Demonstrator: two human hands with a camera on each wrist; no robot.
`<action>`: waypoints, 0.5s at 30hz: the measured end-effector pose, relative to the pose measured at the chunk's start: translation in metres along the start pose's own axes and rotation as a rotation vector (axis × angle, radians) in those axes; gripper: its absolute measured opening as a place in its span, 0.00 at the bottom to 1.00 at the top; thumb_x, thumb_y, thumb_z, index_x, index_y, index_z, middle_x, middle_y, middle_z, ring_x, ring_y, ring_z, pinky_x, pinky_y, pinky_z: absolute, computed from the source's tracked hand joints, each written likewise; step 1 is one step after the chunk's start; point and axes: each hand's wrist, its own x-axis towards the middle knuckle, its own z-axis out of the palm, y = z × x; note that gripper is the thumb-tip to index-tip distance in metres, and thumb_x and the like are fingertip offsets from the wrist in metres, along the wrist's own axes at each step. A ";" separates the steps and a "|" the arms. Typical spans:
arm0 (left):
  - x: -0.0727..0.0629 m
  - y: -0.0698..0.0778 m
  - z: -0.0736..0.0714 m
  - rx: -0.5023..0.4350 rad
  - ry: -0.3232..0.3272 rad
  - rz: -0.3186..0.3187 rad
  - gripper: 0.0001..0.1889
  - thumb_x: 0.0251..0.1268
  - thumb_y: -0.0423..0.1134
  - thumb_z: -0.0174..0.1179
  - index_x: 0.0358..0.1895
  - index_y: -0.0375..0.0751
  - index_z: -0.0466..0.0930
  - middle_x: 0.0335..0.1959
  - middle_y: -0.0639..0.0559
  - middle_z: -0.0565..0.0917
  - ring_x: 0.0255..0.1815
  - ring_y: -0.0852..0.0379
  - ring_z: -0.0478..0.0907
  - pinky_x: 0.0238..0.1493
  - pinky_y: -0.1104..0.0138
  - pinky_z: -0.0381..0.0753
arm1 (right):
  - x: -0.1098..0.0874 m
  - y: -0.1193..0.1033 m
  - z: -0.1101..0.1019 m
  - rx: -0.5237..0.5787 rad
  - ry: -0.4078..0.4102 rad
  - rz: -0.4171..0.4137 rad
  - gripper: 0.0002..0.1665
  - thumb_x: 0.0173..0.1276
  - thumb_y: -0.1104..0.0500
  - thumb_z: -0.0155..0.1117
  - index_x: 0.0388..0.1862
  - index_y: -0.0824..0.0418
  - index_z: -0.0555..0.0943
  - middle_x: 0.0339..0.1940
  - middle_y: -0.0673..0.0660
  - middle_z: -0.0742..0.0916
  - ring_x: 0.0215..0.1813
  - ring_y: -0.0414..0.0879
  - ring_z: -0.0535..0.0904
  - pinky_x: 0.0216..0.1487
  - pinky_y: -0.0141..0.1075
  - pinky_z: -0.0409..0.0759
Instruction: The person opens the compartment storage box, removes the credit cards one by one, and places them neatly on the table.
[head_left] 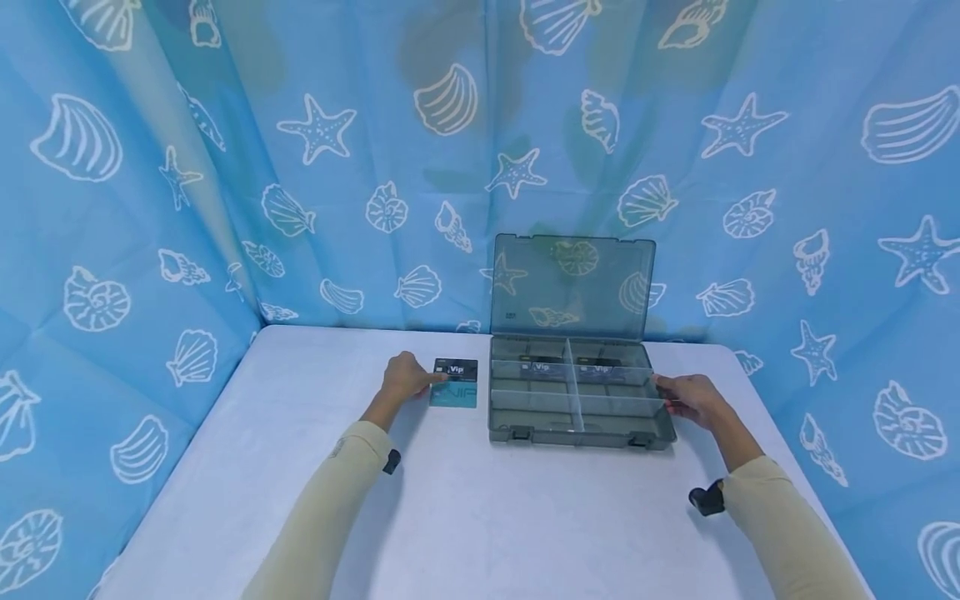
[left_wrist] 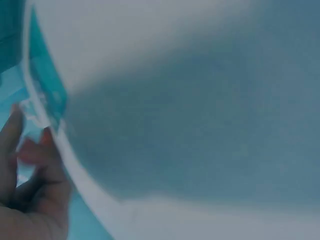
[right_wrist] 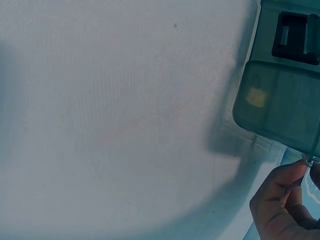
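Observation:
Near the middle of the table, a dark card printed "Vip" (head_left: 461, 367) lies just above a teal card (head_left: 454, 397). My left hand (head_left: 405, 377) is at their left side, with one extended digit touching the dark card. The left wrist view shows this hand (left_wrist: 37, 185) blurred, thumb and fingers apart. To the right of the cards stands a translucent grey compartment box (head_left: 536, 421), its lid (head_left: 573, 287) raised at the back. My right hand (head_left: 693, 397) grips the box's right side, thumb at the rim; the right wrist view shows its fingers (right_wrist: 282, 180) at the box's corner.
Two more dark cards stand in the box's back compartments, a left one (head_left: 542, 368) and a right one (head_left: 598, 370). Clear dividers (head_left: 573, 383) split the box. A blue shell-patterned curtain (head_left: 420, 200) surrounds the white table (head_left: 480, 517) behind and at the sides.

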 end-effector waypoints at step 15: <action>-0.019 0.099 0.034 -0.545 -0.199 0.285 0.33 0.79 0.58 0.36 0.56 0.31 0.77 0.49 0.42 0.84 0.53 0.48 0.81 0.61 0.56 0.76 | 0.000 0.001 0.000 -0.023 0.000 -0.001 0.33 0.76 0.46 0.53 0.62 0.75 0.66 0.34 0.55 0.78 0.32 0.42 0.77 0.35 0.31 0.81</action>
